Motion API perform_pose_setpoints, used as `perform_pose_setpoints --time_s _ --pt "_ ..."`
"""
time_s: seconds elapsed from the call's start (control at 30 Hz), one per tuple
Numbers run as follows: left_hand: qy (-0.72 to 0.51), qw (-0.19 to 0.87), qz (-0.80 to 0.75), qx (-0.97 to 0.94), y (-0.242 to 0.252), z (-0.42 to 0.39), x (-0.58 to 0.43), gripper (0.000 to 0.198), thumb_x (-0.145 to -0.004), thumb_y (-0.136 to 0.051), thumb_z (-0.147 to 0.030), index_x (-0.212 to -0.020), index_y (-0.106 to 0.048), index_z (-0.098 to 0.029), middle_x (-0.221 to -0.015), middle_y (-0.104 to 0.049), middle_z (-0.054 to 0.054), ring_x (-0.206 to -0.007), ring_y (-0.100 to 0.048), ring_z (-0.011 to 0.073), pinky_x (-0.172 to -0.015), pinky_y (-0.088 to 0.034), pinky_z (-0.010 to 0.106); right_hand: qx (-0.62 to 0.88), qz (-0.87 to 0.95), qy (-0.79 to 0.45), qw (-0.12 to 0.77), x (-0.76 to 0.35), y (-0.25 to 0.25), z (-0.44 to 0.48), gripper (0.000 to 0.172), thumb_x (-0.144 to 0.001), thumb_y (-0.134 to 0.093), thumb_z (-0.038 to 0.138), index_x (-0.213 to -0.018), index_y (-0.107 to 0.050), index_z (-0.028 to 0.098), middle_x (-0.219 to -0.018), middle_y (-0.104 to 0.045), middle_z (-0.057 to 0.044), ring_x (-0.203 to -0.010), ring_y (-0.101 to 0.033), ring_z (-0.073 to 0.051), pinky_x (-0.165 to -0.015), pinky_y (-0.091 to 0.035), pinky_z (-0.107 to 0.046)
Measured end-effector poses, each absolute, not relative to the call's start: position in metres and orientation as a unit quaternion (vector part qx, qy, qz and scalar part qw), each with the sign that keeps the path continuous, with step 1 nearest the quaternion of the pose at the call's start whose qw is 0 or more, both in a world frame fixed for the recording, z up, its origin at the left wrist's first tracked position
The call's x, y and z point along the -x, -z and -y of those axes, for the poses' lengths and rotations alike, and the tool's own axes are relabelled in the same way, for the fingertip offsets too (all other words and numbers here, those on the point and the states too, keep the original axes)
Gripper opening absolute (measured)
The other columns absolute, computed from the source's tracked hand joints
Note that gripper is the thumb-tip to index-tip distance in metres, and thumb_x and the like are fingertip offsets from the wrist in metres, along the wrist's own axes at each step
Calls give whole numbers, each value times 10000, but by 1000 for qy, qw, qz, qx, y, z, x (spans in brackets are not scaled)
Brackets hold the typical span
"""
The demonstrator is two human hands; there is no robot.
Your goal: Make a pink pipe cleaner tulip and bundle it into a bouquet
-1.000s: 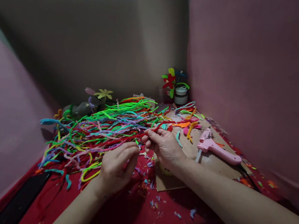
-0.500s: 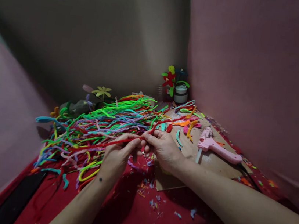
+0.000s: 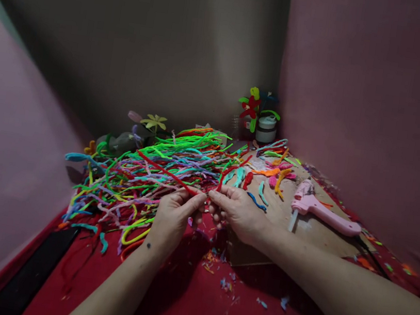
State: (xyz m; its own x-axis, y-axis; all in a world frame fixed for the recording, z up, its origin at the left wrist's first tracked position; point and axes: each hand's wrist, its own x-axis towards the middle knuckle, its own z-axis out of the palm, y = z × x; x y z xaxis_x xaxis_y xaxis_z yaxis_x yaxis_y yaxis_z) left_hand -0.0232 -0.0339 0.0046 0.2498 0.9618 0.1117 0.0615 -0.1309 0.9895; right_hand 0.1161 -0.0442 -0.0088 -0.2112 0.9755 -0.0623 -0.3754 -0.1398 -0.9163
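Pinched between thumb and fingers of my left hand [image 3: 176, 215] is a red pipe cleaner [image 3: 165, 171], one length of it slanting up to the left. My right hand [image 3: 239, 214] grips red pipe cleaner too, and that length rises from the fingertips to the upper right. The fingertips of both hands nearly meet; whether the red runs unbroken between them is hidden. Just beyond the hands spreads a large heap of colourful pipe cleaners [image 3: 180, 145], green on top, with pink, blue, purple and yellow strands below.
To the right, a pink hot glue gun [image 3: 327, 214] lies on a cardboard sheet [image 3: 316, 237] beside small bent pieces. Behind stand a lidded jar [image 3: 266, 131] and a red pipe-cleaner flower [image 3: 250, 107]. A black flat object [image 3: 32, 270] rests at left on the red cloth [image 3: 190, 300].
The view has shifted, so everything sits further right. My left hand's red length has swung upward, away from lying low across the hand. The fingertips have drawn slightly apart.
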Motion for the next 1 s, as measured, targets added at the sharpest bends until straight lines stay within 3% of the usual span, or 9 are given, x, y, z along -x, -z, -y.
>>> perform_pose_setpoints --time_s 0.53,0.73,1.0 --pt "-476 555 -403 -551 -12 45 23 135 -707 -660 -243 -667 -580 -143 -522 -524 -40 -401 -439 52 -382 -347 171 293 453 -660 523 -115 7 50 315 -734 -619 407 -586 -493 158 -468 -488 47 -372 -409 -56 -371 -316 -195" --pt "-488 531 -401 -565 -11 45 26 133 -716 -656 -236 -657 -582 -142 -539 -510 -40 -408 -432 56 -374 -346 181 308 445 -636 549 -114 7 52 249 -748 -617 377 -697 -501 163 -536 -521 48 -426 -449 -64 -422 -341 -203" --pt "-475 469 -411 -621 -5 44 27 82 -733 -648 -239 -745 -628 -160 -584 -568 -31 -477 -486 73 -484 -391 203 325 449 -628 546 -114 9 50 172 -733 -618 279 -668 -510 163 -533 -523 43 -427 -441 -64 -420 -332 -205"
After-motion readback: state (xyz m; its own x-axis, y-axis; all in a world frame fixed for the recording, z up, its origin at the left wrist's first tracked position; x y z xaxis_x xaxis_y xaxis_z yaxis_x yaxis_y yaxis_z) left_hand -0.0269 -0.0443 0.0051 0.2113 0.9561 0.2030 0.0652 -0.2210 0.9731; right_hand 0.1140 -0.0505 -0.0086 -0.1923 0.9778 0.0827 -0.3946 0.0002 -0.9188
